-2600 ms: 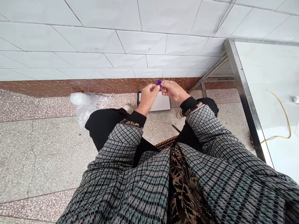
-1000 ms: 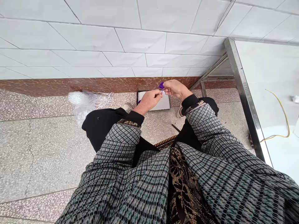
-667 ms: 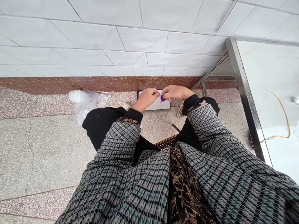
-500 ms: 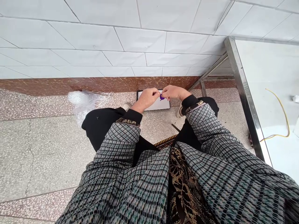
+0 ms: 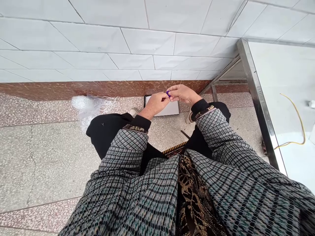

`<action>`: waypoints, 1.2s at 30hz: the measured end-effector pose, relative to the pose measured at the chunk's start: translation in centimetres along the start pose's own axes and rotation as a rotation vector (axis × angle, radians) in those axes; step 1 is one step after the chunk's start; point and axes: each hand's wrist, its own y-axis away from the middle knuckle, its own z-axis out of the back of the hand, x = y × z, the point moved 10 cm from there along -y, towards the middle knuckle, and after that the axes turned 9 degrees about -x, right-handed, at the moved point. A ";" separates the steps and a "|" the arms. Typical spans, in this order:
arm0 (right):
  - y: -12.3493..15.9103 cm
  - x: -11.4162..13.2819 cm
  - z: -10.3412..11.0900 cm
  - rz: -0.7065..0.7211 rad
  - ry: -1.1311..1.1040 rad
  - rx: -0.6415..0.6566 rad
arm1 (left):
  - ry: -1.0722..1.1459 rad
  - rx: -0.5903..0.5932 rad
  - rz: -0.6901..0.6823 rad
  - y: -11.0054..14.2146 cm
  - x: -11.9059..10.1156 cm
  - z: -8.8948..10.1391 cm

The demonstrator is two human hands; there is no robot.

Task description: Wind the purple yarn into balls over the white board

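Between my two hands is a small purple piece (image 5: 168,94) that looks like soft yarn or cloth; most of it is covered by fingers. My right hand (image 5: 183,94) pinches it from the right between thumb and fingers. My left hand (image 5: 157,102) is closed in a pinch right against it, thumb and forefinger pressed together; what lies in that pinch is too small to make out. Both hands are held over a white board with a dark rim (image 5: 167,110) low in front of the wall.
A clear plastic bag (image 5: 88,108) with white cord (image 5: 112,104) lies on the speckled floor to the left. At right stands a metal-framed table (image 5: 261,105) bearing a yellow cord (image 5: 301,123). A tiled wall (image 5: 147,42) rises ahead. My knees flank the board.
My right hand has shifted slightly up and left and turned, its fingers now stretched over the purple piece. The purple piece has moved up a little. My left hand has barely moved.
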 end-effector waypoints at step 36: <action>-0.5 0.5 1.6 0.022 -0.042 -0.156 | -0.004 0.130 0.031 0.5 0.6 -1.4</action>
